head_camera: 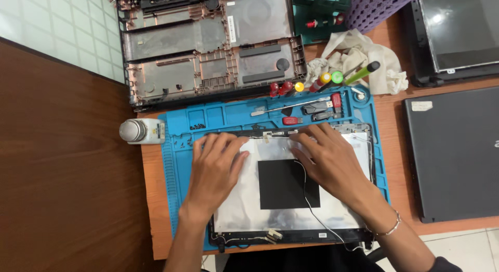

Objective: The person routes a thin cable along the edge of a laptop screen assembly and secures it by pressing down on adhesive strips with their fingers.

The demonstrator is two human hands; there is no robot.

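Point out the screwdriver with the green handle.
The green-handled screwdriver lies on the white cloth, top right; the others nearby have red or yellow handles.

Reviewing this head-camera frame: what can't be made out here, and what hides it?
- Head view: the top edge of the screen back cover lies under the left hand and right hand; whether the fingertips grip or only press cannot be told.
- The tiny screws in the blue mat trays are too small to tell apart.
- The purple basket and the screen panel are cut off by the top edge.
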